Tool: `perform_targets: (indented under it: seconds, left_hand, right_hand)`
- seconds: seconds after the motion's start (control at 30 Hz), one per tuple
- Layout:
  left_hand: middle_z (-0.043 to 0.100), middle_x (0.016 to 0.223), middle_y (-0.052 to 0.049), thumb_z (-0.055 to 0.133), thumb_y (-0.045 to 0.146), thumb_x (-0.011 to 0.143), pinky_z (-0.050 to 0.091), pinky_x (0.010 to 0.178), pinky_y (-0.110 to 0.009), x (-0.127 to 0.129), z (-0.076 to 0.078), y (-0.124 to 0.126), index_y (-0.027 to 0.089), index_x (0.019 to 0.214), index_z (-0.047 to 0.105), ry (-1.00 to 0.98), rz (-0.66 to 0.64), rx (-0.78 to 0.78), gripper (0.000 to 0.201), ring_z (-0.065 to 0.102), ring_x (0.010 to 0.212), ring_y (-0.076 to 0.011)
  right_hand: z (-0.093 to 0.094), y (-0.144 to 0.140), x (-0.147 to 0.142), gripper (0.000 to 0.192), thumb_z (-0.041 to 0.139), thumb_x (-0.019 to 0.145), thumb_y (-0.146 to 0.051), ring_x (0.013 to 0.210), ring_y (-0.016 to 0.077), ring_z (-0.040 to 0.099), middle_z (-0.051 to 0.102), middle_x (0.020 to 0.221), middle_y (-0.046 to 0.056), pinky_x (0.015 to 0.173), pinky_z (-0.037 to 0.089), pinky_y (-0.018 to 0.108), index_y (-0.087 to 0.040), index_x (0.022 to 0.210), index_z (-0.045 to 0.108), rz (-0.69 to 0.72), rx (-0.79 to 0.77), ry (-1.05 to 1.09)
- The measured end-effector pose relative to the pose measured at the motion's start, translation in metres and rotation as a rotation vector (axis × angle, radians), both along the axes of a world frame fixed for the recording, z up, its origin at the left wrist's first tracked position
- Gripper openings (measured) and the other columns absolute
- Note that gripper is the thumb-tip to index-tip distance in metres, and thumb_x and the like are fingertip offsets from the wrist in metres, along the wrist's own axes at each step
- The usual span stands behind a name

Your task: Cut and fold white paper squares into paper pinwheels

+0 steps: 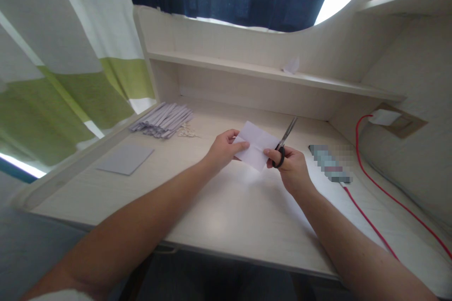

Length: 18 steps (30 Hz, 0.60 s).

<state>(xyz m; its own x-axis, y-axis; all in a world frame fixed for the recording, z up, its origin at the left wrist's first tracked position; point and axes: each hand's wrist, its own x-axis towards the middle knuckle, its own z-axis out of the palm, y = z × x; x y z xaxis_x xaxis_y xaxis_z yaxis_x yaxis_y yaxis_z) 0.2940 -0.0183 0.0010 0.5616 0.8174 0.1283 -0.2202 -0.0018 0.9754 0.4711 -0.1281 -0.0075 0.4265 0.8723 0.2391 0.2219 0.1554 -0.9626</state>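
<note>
A creased piece of white paper [254, 142] is held up above the desk between both hands. My left hand [226, 147] pinches its left edge, thumb on top. With my right hand [289, 164] I grip a pair of scissors [287, 134] by the black handle, its blades pointing up and away to the right. The right thumb also presses on the paper's right side, so that hand holds both. The fingers beneath the paper are partly hidden.
On the desk [212, 216], left, lie a pile of rolled paper strips [165, 120], pale string pieces [187, 130] and a paper stack [126, 159]. A phone [328, 163] with a red cable [367, 225] lies right. A shelf [229, 67] with crumpled paper [291, 65] runs behind.
</note>
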Motion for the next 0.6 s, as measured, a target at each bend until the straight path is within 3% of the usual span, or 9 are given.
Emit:
perform_targets:
  seconds: [0.13, 0.27, 0.4, 0.6]
  left_hand:
    - [0.076, 0.1, -0.009, 0.086, 0.036, 0.065, 0.059, 0.065, -0.031, -0.0015, -0.0032, 0.0013, 0.015, 0.106, 0.069, 0.002, -0.075, -0.068, 0.049, 0.072, 0.08, -0.0204]
    - [0.079, 0.093, -0.011, 0.084, 0.035, 0.068, 0.056, 0.063, -0.027, -0.0037, -0.0016, 0.0001, 0.013, 0.1, 0.077, 0.157, -0.133, -0.006, 0.039, 0.073, 0.079, -0.0201]
    - [0.078, 0.081, -0.01, 0.08, 0.03, 0.07, 0.051, 0.057, -0.024, -0.0031, -0.001, 0.0007, 0.012, 0.086, 0.077, 0.29, -0.074, 0.056, 0.024, 0.069, 0.066, -0.017]
    - [0.075, 0.071, -0.007, 0.077, 0.029, 0.07, 0.049, 0.056, -0.024, -0.0021, -0.001, 0.0023, 0.013, 0.08, 0.076, 0.282, -0.054, 0.104, 0.019, 0.065, 0.06, -0.0153]
  right_hand:
    - [-0.0019, 0.002, 0.0011, 0.034, 0.084, 0.078, -0.041, 0.059, 0.0158, 0.052, 0.062, 0.059, 0.002, 0.06, 0.04, 0.032, -0.019, 0.059, 0.065, -0.03, 0.02, 0.052]
    - [-0.0032, 0.0031, 0.001, 0.033, 0.086, 0.076, -0.04, 0.057, 0.0152, 0.052, 0.061, 0.058, 0.001, 0.058, 0.04, 0.031, -0.019, 0.062, 0.066, -0.026, 0.015, 0.123]
    - [-0.0035, 0.0027, 0.0014, 0.033, 0.086, 0.077, -0.04, 0.057, 0.0148, 0.052, 0.062, 0.058, 0.001, 0.058, 0.039, 0.031, -0.018, 0.06, 0.067, -0.02, 0.008, 0.089]
    - [0.0005, 0.0023, -0.0002, 0.032, 0.085, 0.077, -0.04, 0.056, 0.0142, 0.052, 0.062, 0.058, 0.001, 0.058, 0.04, 0.03, -0.018, 0.063, 0.066, -0.045, -0.023, 0.048]
